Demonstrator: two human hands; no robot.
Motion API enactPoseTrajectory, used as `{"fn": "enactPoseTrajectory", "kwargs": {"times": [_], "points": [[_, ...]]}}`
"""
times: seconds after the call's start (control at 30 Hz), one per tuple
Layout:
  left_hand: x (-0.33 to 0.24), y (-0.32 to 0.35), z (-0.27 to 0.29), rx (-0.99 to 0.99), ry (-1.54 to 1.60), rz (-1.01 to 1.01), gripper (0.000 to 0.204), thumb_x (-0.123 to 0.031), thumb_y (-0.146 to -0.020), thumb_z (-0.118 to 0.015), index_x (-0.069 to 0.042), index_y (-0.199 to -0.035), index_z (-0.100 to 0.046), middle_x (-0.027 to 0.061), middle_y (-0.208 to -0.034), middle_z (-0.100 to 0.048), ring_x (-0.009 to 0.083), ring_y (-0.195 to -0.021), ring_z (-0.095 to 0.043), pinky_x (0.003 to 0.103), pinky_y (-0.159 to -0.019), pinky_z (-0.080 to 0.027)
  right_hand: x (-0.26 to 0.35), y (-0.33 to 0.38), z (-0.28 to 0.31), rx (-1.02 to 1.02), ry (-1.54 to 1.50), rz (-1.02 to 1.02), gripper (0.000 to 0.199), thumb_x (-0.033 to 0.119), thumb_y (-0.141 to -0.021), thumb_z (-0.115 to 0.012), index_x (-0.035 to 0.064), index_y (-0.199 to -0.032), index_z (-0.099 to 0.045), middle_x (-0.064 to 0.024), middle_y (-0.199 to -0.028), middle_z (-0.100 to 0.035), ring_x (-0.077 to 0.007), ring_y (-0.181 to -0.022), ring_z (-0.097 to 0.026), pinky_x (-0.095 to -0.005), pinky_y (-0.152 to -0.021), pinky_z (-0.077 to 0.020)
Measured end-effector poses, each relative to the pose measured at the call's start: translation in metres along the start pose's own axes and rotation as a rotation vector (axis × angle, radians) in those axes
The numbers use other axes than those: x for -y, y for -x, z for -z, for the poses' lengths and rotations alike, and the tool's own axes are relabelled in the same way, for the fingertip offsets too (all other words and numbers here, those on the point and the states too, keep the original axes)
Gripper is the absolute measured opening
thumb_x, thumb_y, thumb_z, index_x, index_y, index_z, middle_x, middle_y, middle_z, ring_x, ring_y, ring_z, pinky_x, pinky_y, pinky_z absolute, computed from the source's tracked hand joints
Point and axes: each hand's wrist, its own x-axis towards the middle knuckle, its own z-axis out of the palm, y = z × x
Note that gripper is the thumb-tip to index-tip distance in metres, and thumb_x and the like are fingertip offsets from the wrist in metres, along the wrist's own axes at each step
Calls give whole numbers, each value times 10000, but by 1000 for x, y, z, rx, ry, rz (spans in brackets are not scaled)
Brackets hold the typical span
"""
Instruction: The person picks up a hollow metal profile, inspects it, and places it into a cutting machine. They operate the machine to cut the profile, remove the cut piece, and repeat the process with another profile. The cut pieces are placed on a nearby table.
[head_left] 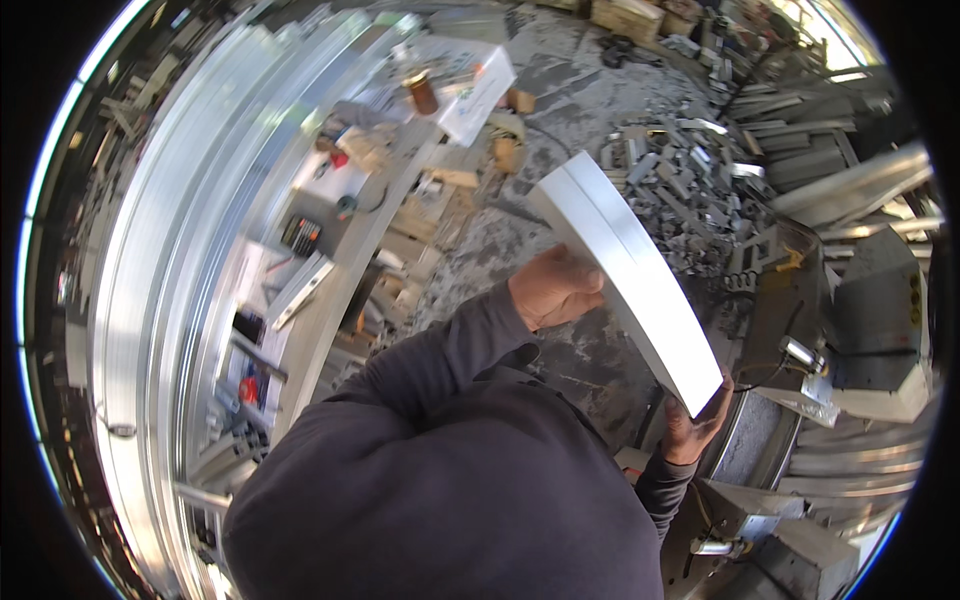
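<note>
A long silvery aluminium profile (640, 285) with smooth flat faces is held up at a slant in front of my body. Its far end tips to the left, and its near end points down to the right. My left hand (556, 288) grips the left side of the profile around its middle, with some fingers hidden behind it. At the near end, my right hand (692, 424) holds the profile from below, its fingers bent up along the right edge.
Long aluminium bars (150, 270) lie along the left. A bench (350, 255) carries a calculator (300, 235), papers and a brown jar (421, 93). Metal offcuts (675, 190) are heaped on the floor ahead. A grey machine (880, 320) stands at my right.
</note>
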Motion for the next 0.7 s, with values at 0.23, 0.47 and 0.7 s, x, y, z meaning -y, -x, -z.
{"fn": "enactPoseTrajectory", "kwargs": {"times": [0.23, 0.47, 0.7], "points": [[47, 101, 36, -737, -321, 308, 447, -426, -1081, -723, -73, -1351, -681, 43, -1246, -743, 167, -1035, -741, 362, -953, -588, -33, 20, -17, 7, -203, -137, 827, 402, -906, -881, -99, -1468, -537, -185, -1354, -660, -269, -1250, -621, -401, -1130, -446], [41, 181, 30, -593, -1427, 234, 261, -315, -964, -847, -76, -1044, -780, 15, -849, -775, 276, -753, -747, 379, -755, -601, -53, 23, -47, 218, -12, -141, 720, 181, -917, -866, -98, -1492, -534, -205, -1351, -682, -274, -1237, -651, -393, -1100, -495], [-17, 199, 27, -363, -1873, -120, 805, -237, -769, -946, -135, -1485, -592, 124, -1560, -539, 359, -1446, -503, 474, -1190, -447, -4, 43, -137, 478, 65, -14, 762, 167, -874, -891, -72, -1505, -536, -184, -1338, -671, -260, -1209, -660, -397, -1077, -516]]}}
